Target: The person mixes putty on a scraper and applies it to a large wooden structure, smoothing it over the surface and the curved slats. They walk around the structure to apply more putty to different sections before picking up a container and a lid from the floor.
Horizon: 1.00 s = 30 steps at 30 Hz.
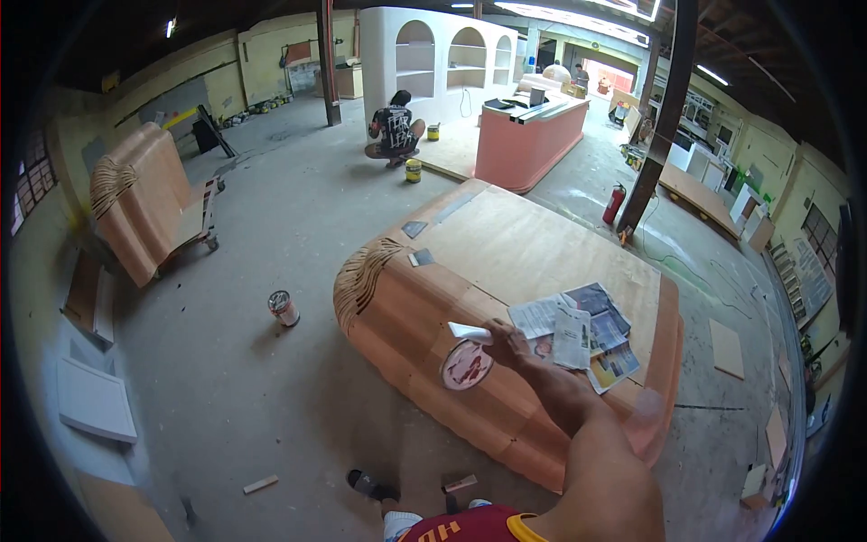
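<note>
My right hand (508, 343) reaches out over the curved wooden piece (433, 312), its fingers closed around a white, flat-looking strip (470, 333) whose exact kind I cannot make out. Just below the hand is a round container of pink paste (467, 365) with darker red smears. Spread newspapers (571, 332) lie on the flat plywood top, right of my hand. Two small grey plates (421, 258) rest near the carved, grooved corner (366, 271). My left hand is out of view.
An open can (283, 308) stands on the floor to the left. A similar curved wooden piece (144, 199) sits on a wheeled frame. Farther off, a person (396, 128) squats by a white arched shelf unit (442, 59). A fire extinguisher (614, 204) stands by a post.
</note>
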### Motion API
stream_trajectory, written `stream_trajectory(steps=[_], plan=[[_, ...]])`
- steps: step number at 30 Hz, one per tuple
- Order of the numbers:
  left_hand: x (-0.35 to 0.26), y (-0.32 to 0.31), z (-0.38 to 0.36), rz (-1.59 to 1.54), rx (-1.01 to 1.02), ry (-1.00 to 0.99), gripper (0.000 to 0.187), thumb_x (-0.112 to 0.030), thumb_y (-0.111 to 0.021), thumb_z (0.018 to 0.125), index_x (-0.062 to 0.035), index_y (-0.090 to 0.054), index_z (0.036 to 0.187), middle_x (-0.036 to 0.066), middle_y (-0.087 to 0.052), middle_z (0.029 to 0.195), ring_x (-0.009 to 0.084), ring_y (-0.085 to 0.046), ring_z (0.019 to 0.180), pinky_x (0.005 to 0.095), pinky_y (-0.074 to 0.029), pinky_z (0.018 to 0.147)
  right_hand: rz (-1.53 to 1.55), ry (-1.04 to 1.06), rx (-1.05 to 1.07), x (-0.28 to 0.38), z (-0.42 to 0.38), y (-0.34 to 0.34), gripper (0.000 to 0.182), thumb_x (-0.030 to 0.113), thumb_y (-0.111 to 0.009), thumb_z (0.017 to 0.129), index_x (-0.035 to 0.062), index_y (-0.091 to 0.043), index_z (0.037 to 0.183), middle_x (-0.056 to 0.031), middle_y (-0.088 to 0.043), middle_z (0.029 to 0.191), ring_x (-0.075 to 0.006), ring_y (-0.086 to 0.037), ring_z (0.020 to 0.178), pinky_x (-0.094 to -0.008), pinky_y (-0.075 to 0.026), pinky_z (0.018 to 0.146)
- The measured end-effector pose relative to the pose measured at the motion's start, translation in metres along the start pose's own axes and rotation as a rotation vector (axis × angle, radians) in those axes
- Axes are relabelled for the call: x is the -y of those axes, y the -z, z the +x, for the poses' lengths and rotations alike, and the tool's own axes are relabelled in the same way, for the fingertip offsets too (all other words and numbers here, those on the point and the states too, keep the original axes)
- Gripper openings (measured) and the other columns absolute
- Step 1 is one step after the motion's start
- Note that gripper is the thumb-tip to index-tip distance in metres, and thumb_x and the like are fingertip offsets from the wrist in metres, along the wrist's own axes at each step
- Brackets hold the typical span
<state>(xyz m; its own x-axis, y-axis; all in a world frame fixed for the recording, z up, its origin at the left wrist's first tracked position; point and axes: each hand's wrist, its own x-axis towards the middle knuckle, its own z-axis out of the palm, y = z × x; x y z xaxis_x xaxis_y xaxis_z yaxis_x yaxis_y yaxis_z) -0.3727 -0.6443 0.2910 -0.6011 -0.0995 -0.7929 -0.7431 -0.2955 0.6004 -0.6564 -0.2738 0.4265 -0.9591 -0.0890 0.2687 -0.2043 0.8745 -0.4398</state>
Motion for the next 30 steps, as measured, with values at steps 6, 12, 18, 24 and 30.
stream_trajectory(steps=[6,12,18,24,30], plan=[[-0.136,0.103,0.078,0.01,0.0,-0.004,0.042,-0.025,-0.057,0.099,0.0023,-0.047,0.129,0.019,-0.066,0.113,0.0283,-0.072,0.085,0.0369,-0.064,0.064,-0.186,-0.3,0.069,0.036,0.047,0.006,0.034,0.033,-0.077,0.081,0.0156,-0.068,0.108,-0.0123,-0.069,0.11,-0.0372,-0.067,0.105,-0.0476,-0.054,0.085],[-0.223,0.185,0.14,0.021,-0.051,0.032,0.039,-0.024,-0.058,0.099,0.0017,-0.049,0.126,0.018,-0.067,0.111,0.0276,-0.071,0.084,0.0369,-0.064,0.064,-0.315,-0.527,0.074,0.044,0.054,-0.043,0.04,0.039,-0.081,0.079,0.016,-0.068,0.109,-0.0118,-0.069,0.11,-0.0352,-0.068,0.102,-0.0467,-0.053,0.086],[-0.306,0.206,0.228,0.048,-0.101,0.111,0.036,-0.023,-0.058,0.098,0.001,-0.051,0.124,0.018,-0.067,0.11,0.0269,-0.071,0.083,0.037,-0.064,0.064,-0.183,-0.626,0.077,0.028,0.113,-0.155,0.037,0.023,-0.081,0.074,0.012,-0.066,0.106,-0.0134,-0.069,0.104,-0.0367,-0.066,0.101,-0.0474,-0.052,0.086],[-0.431,0.209,0.341,0.123,-0.178,0.198,0.033,-0.023,-0.058,0.098,0.0003,-0.053,0.122,0.017,-0.068,0.108,0.0262,-0.071,0.082,0.037,-0.064,0.065,-0.067,-0.793,0.098,0.003,0.248,-0.281,0.032,0.016,-0.078,0.075,0.0108,-0.065,0.104,-0.0154,-0.069,0.102,-0.0387,-0.066,0.099,-0.0484,-0.052,0.085],[-0.574,0.215,0.43,0.233,-0.239,0.267,0.031,-0.022,-0.059,0.098,-0.0004,-0.055,0.119,0.016,-0.068,0.107,0.0255,-0.071,0.081,0.037,-0.064,0.065,-0.011,-1.008,0.089,0.0,0.397,-0.306,0.03,0.019,-0.077,0.078,0.0124,-0.066,0.105,-0.0156,-0.07,0.107,-0.038,-0.066,0.102,-0.0478,-0.052,0.086]])
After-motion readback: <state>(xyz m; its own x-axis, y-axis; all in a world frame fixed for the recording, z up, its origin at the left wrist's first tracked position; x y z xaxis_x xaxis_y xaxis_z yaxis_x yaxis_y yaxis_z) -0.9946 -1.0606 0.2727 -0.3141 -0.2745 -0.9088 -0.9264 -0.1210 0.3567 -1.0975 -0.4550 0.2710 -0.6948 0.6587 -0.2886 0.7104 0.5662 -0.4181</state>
